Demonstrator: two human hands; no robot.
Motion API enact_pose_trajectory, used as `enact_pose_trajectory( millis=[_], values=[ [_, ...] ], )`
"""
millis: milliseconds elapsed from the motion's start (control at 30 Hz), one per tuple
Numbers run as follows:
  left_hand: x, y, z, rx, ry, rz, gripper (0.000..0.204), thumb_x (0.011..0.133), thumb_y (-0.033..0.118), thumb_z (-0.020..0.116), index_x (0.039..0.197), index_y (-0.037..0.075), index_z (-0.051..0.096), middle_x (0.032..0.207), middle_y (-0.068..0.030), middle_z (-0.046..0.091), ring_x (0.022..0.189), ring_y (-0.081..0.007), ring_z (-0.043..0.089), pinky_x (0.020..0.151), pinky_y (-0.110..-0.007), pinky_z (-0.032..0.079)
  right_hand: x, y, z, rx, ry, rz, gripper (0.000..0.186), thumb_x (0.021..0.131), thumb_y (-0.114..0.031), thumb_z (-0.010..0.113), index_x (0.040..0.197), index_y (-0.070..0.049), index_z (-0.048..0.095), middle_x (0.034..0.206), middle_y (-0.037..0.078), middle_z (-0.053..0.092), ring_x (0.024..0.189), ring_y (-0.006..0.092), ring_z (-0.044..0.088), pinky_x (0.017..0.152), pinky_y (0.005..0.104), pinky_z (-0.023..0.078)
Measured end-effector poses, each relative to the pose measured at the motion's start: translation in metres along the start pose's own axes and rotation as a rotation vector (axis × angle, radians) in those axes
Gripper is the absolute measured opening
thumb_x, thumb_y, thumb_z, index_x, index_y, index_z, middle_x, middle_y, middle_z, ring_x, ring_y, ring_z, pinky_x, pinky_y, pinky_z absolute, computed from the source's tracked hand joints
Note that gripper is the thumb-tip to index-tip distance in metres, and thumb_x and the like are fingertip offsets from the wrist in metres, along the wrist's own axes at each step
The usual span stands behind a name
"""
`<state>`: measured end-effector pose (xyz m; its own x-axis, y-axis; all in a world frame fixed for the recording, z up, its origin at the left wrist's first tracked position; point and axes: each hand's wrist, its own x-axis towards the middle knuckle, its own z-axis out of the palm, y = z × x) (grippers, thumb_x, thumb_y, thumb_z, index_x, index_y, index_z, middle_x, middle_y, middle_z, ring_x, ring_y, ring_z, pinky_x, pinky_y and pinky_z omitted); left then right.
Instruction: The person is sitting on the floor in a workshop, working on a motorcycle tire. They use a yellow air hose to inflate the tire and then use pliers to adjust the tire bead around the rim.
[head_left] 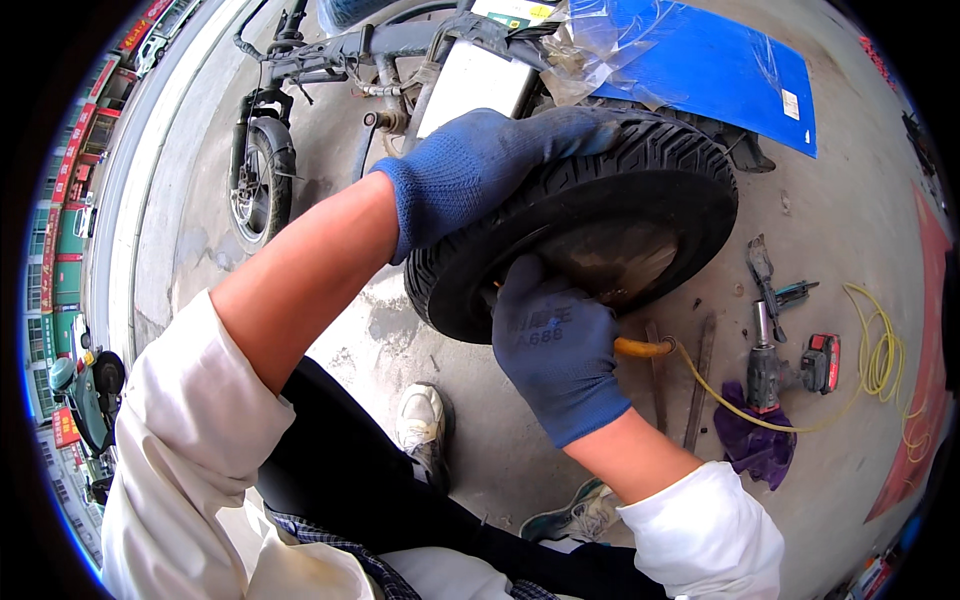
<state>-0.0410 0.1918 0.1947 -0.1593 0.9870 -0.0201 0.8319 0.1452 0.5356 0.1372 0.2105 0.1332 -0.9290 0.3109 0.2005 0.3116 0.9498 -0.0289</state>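
A black tyre [690, 165] with deep tread stands tilted in front of me, around a wheel with a dull, dirty disc-shaped middle [625, 255]. My left hand [490, 165], in a blue and grey work glove, lies across the top of the tread, its fingers hooked over the far side. In front of the wheel's face, my right hand [555, 335], gloved alike, is closed round the end of a yellow air hose [740, 412]. The hose's thicker orange end piece [645, 348] sticks out beside the palm; its tip near the hub is hidden by my fingers.
An electric bike's frame [320, 65] and front wheel [260, 185] are beyond, with a blue sheet [700, 60] over its rear. On the floor at right lie a cordless impact wrench [770, 375], pliers [795, 293], a purple cloth [750, 440] and two metal bars [700, 380].
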Motion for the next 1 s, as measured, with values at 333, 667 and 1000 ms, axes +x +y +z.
enact_pose_trajectory(
  millis=[333,667,1000],
  values=[
    [0.002,0.025,-0.008,-0.084,-0.076,-0.28,0.04,0.1,0.029,0.04,0.133,0.009,0.049,0.117,-0.0168,0.062,0.105,-0.0267,0.061,0.098,-0.034,0.043,0.002,-0.001,-0.004,0.131,-0.036,0.029,0.022,0.088,-0.027,0.054,0.083,-0.005,0.05,0.057,0.008,0.058,0.047,0.0199,0.061,0.037,0.0366,0.044],
    [-0.007,-0.014,-0.003,-1.103,0.035,-0.471,0.051,0.094,0.04,0.056,0.13,0.004,0.052,0.119,-0.0091,0.062,0.103,-0.0141,0.06,0.093,-0.029,0.047,-0.009,0.036,-0.051,0.062,-0.191,-0.068,0.044,0.094,-0.044,0.048,0.091,0.0,0.054,0.06,0.009,0.063,0.054,0.0225,0.066,0.04,0.0419,0.045],
    [0.009,-0.092,0.007,-0.661,0.419,-0.282,0.058,0.097,0.043,0.047,0.14,0.005,0.042,0.14,-0.0114,0.047,0.127,-0.0178,0.045,0.109,-0.031,0.031,-0.142,0.224,0.005,0.14,-0.426,0.381,0.039,0.089,-0.039,0.056,0.103,-0.003,0.055,0.083,0.015,0.065,0.086,0.0331,0.065,0.077,0.0448,0.049]
  ],
)
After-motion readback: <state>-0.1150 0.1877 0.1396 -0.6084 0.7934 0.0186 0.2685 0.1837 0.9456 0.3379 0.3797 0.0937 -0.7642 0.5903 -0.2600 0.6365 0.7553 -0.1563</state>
